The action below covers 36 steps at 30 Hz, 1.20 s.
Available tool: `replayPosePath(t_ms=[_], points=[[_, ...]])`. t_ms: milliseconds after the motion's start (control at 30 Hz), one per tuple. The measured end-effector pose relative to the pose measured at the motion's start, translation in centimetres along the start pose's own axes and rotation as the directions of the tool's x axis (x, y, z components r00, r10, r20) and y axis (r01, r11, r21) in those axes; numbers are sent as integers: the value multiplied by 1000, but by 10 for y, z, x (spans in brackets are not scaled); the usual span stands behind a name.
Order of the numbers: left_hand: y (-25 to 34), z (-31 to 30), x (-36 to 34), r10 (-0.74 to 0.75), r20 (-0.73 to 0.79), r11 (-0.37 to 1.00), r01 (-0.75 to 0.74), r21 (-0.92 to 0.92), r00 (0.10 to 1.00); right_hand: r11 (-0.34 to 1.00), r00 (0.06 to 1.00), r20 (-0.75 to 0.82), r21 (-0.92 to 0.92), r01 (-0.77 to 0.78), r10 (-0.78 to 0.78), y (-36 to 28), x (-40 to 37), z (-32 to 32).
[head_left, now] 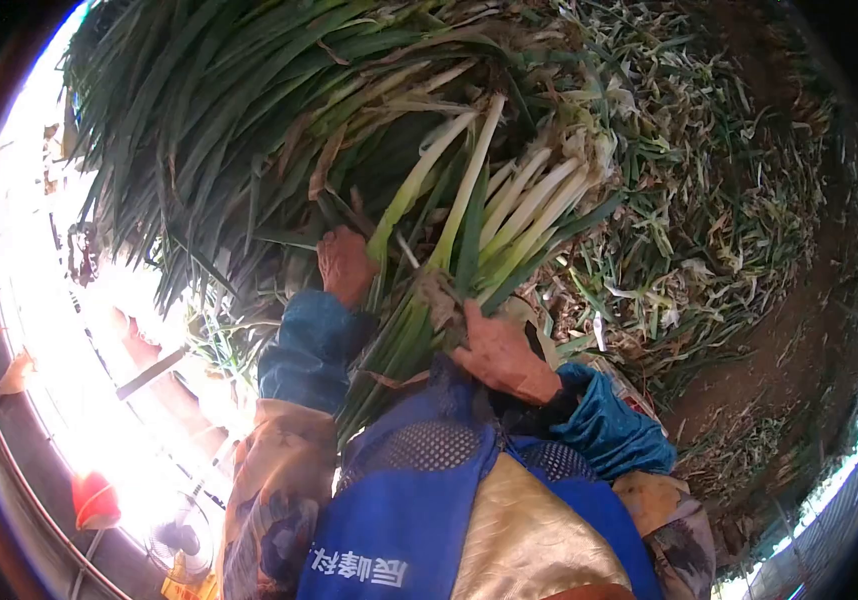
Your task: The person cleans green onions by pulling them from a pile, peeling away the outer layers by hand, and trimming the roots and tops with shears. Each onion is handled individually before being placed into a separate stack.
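Observation:
Long green onions (469, 190) with white stems and green leaves lie in front of me, roots pointing away. My left hand (347, 265) is closed at the edge of the leaves, around a green onion stalk; its fingertips are partly hidden. Closer to my body, my right hand (507, 352) pinches a withered brown leaf (439, 300) over the green onion leaves. A cluster of white stems (539, 200) rests just beyond my right hand.
A large heap of green onions (219, 110) fills the far left. Stripped leaves and peelings (699, 200) cover the ground on the right, beside bare soil (759, 380). A fan (179, 535) and a red object (96, 500) are at the lower left.

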State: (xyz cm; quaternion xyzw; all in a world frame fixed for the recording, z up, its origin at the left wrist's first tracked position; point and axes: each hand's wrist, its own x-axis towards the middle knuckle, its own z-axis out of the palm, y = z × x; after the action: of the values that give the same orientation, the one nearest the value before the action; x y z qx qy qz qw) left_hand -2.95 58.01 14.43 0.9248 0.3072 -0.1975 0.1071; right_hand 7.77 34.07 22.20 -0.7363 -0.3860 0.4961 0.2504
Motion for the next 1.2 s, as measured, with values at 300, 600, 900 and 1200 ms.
replayPosePath(t_ms=[300,600,900,1200], points=[[7,-23,-1,-130,-108,990,122,-73,986,996,995,-71,58,71,-67,11,11,7],[19,-48,1,-165,86,963,179,-202,983,994,977,-212,-96,-55,34,10,36,-11],[1,-20,16,-25,175,842,115,-527,984,995,975,-210,-80,56,-71,28,25,0],[27,-38,6,-100,228,828,208,-521,968,971,925,-373,-182,-155,78,63,106,-44]])
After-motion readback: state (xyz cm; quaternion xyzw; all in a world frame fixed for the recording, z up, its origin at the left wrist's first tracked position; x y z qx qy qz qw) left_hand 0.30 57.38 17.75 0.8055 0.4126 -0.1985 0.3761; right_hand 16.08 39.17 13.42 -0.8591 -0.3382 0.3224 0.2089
